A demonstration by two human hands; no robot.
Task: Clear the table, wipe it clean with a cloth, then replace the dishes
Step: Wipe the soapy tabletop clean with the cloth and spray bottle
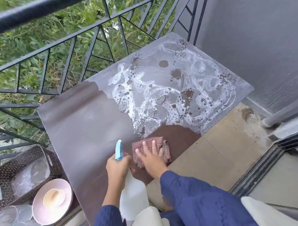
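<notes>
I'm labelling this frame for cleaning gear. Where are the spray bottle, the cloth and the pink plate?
spray bottle point(133, 196): head view, white body.
cloth point(138, 145): head view, checked far edge.
pink plate point(47, 216): head view, bare near rim.

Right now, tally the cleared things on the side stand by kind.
Basket: 1
Pink plate: 1
Cream cup: 1
Clear glass dishes: at least 3, overlapping
Total: at least 6
</notes>
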